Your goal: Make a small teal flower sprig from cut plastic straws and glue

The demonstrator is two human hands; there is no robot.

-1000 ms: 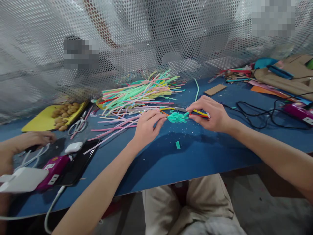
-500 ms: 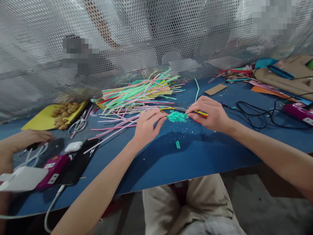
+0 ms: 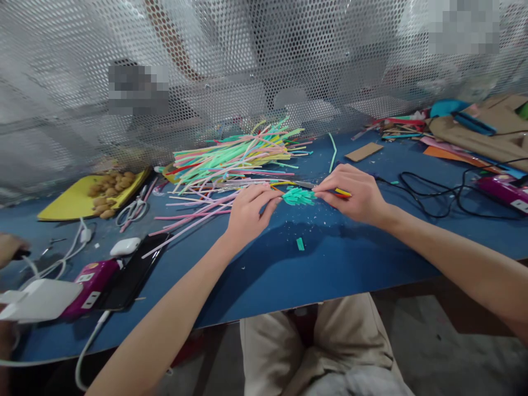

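My left hand (image 3: 247, 212) rests on the blue table (image 3: 289, 264) with its fingers curled, pinching the left end of a small heap of cut teal straw pieces (image 3: 297, 196). My right hand (image 3: 355, 193) is closed around scissors with red and yellow handles (image 3: 341, 192), whose blades point left toward the teal pieces. One loose teal piece (image 3: 300, 243) lies nearer to me. A big pile of coloured straws (image 3: 231, 157) lies just beyond my left hand.
A yellow tray of nuts (image 3: 72, 201), small scissors (image 3: 132, 209), a phone (image 3: 132, 269), magenta devices (image 3: 88, 280) and white cables lie at the left, where another person's hand (image 3: 8, 247) shows. Black cables (image 3: 429, 192) and cardboard scraps (image 3: 363, 151) lie right. A perforated screen (image 3: 264, 66) closes the back.
The other person's hand at the left has pulled back toward the frame edge, uncovering the white cable. My right hand has shifted slightly left and up with the scissors.
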